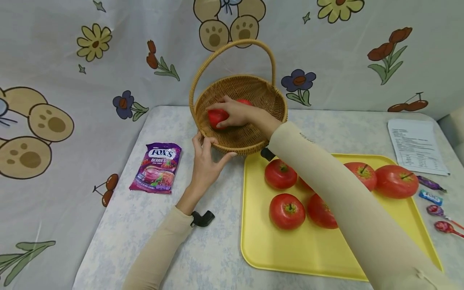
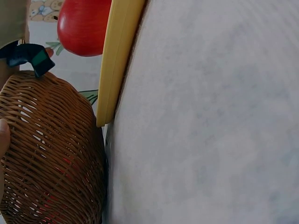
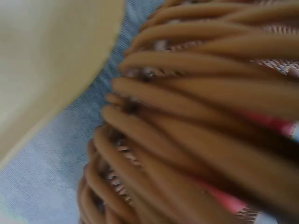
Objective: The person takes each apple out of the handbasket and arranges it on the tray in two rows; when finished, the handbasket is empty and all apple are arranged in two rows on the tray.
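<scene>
A wicker basket [image 1: 250,86] with a tall arched handle stands at the back of the table, its mouth tilted toward me. Inside it, my right hand [image 1: 233,112] grips a red apple [image 1: 216,117], fingers over the top and thumb at the near side. Another red apple [image 1: 244,102] shows partly behind that hand. My left hand [image 1: 206,163] holds the basket's near left rim, thumb spread along the outside. The left wrist view shows the basket's woven side [image 2: 51,140] close up, with red glimpsed through the gaps. In the right wrist view, blurred wicker [image 3: 196,102] hides the right hand.
A yellow tray [image 1: 261,249] with several red apples [image 1: 287,211] lies front right, partly under my right forearm. A purple candy bag [image 1: 156,168] lies left. At the right are a printed sheet [image 1: 417,145], wrapped candies [image 1: 430,197] and lollipops [image 1: 444,226]. A patterned cloth hangs behind.
</scene>
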### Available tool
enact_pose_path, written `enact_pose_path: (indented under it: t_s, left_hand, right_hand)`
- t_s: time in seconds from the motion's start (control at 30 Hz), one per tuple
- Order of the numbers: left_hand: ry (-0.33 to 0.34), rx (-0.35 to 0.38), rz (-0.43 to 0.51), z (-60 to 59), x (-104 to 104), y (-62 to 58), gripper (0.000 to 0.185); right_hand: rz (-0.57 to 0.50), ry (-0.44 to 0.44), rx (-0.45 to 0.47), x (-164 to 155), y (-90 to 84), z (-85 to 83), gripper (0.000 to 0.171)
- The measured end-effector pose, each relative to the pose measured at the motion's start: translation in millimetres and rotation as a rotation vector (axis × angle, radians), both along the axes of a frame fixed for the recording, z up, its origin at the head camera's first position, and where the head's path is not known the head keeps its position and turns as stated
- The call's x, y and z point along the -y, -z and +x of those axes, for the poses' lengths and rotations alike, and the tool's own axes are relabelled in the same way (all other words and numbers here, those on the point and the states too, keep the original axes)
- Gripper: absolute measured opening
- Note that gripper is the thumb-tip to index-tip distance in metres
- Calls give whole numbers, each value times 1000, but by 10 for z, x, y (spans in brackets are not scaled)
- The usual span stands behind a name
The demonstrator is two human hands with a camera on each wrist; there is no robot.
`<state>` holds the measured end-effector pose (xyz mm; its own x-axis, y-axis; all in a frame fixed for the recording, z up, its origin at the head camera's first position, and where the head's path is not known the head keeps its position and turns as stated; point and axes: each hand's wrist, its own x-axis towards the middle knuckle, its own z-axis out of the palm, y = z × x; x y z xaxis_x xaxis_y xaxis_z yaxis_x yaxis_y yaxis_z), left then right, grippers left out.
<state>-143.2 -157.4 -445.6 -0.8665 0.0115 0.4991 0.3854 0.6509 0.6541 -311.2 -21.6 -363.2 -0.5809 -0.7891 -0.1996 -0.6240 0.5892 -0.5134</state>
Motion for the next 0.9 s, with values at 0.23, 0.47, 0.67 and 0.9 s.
enact_pose_path:
  t_s: [0.23,0.47,0.67,0.9]
  left_hand:
    - [4,-7,-10,-3,-19,-15,56]
    - [-2,6,-25,15,-30,-28,57]
    - [3,6,-23,21,-36,-27,57]
    - [13,-6,-16,17,-43,-17,57]
  right_hand:
    - [-13,46,-13,0,54,-6,77]
    - [-98,7,-9,-26,139,-20,63]
    - [-91,2,66,-51,123,25,56]
    - [-109,31,44,-81,155,5,82]
